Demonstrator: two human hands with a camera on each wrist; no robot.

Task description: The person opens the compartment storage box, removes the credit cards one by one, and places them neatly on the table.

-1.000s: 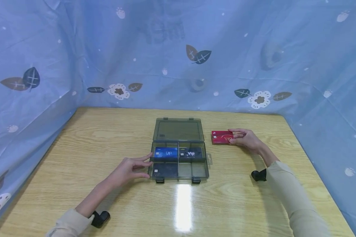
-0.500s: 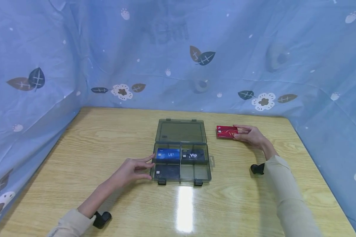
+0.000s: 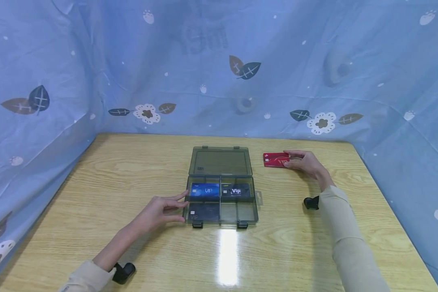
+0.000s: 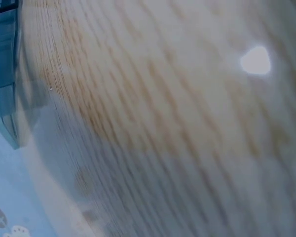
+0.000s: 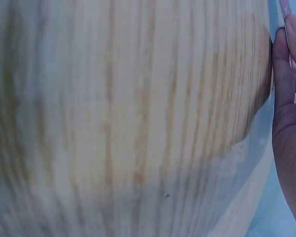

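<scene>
In the head view, my right hand (image 3: 306,164) pinches the right end of a red VIP card (image 3: 273,159), to the right of the box's raised lid. The right wrist view shows only part of that hand, with a sliver of the card edge-on. My left hand (image 3: 160,211) rests its outstretched fingertips against the left side of a smoky see-through divided box (image 3: 220,222). Inside lie a blue VIP card (image 3: 205,190) at back left, a black Vip card (image 3: 235,190) at back right and a dark card (image 3: 206,211) at front left.
The box's lid (image 3: 220,161) lies folded back behind it, and two latches face the front. A hang tab (image 3: 259,198) sticks out on the right. Blue patterned cloth (image 3: 204,73) hangs behind and beside the wooden table (image 3: 138,162).
My right hand has moved a little backward with the red card. The left hand stays at the box's left side. The whole view shifts slightly.
</scene>
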